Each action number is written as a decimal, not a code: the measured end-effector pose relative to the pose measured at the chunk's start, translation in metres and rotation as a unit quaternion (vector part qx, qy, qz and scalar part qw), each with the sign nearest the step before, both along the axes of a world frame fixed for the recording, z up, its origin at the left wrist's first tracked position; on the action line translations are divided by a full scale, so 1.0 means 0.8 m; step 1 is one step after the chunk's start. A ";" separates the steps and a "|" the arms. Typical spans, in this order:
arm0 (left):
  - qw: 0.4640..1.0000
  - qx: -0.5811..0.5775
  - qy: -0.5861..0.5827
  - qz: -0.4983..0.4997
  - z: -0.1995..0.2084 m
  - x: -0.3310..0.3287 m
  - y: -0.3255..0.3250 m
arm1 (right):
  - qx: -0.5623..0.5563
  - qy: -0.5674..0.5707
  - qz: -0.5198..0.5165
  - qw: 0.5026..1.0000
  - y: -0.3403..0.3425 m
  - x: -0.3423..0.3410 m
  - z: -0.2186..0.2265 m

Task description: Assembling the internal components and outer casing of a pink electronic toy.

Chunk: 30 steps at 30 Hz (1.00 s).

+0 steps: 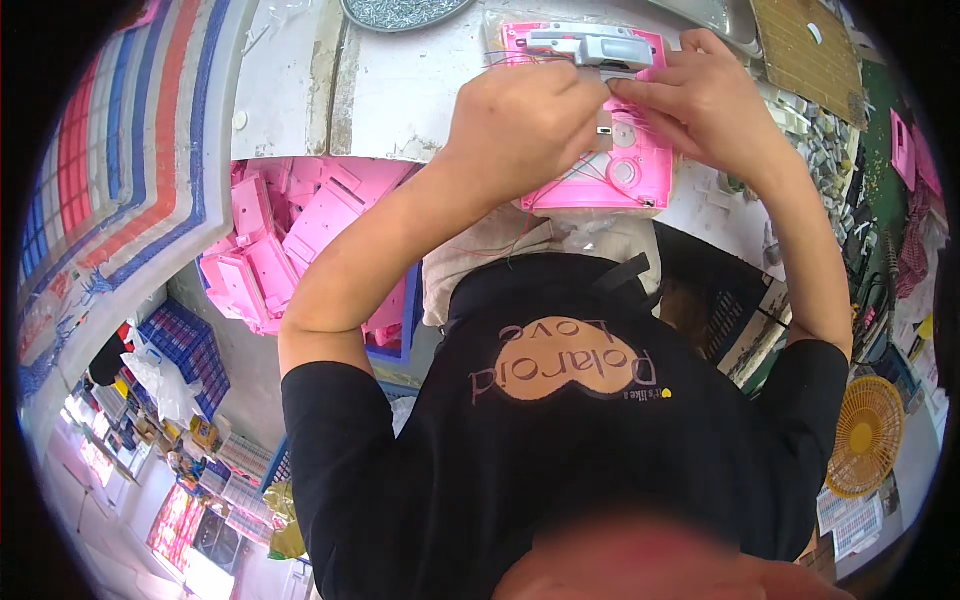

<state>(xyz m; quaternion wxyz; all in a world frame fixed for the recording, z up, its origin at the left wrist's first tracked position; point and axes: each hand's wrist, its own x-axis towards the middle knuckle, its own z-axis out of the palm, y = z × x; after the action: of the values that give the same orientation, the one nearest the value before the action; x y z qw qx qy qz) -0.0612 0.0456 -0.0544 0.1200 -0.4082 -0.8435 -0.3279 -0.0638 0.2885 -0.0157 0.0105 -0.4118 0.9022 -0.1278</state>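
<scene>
A pink plastic housing [640, 190] lies on the worktable in front of me, with a round ring and thin wires inside it. Along its far edge is a grey plastic mechanism [600, 48]. My left hand [525, 125] is closed in a pinch over the housing's left side. Just below its fingertips a small part with a metal socket [604, 131] shows. From the right, my right hand [715, 110] reaches in, its index fingertip meeting the left fingertips. Whatever the two hands pinch is too small and covered to name. Loose red and dark wires run by the left hand.
A round tray of screws [405, 10] stands at the table's far edge. Many pink plastic parts [290, 235] fill a blue crate at left. Small grey parts [820, 150] are heaped at right beside a brown board [810, 55]. A yellow fan [866, 437] stands at lower right.
</scene>
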 end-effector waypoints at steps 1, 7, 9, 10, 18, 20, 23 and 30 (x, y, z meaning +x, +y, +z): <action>0.999 -0.027 0.024 -0.013 0.002 -0.001 0.003 | -0.014 0.015 0.018 1.000 0.008 -0.003 -0.006; 0.996 -0.047 0.066 -0.043 -0.008 -0.009 0.008 | -0.134 0.020 0.011 0.991 0.025 0.003 -0.015; 0.994 -0.065 0.066 -0.063 -0.004 -0.012 0.008 | -0.162 0.012 -0.031 0.986 0.038 0.016 -0.018; 0.992 -0.074 0.066 -0.073 -0.002 -0.014 0.007 | -0.169 0.028 -0.056 0.984 0.042 0.025 -0.020; 0.975 -0.136 0.115 -0.133 0.016 -0.026 0.011 | -0.237 0.044 -0.259 0.935 0.090 0.103 0.014; 0.978 -0.140 0.082 -0.134 0.021 -0.022 0.008 | -0.227 0.049 -0.291 0.928 0.115 0.114 0.026; 0.982 -0.113 0.087 -0.124 0.013 -0.021 0.004 | -0.215 0.052 -0.374 0.901 0.155 0.136 0.037; 0.966 -0.209 0.115 -0.099 0.032 -0.013 0.014 | -0.216 0.055 -0.528 0.819 0.217 0.153 0.033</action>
<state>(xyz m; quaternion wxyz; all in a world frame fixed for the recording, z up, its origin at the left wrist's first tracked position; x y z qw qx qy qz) -0.0718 0.0566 -0.0290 0.0949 -0.5402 -0.8295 -0.1052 0.0586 0.4620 0.0110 -0.1976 0.1298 0.9298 -0.2821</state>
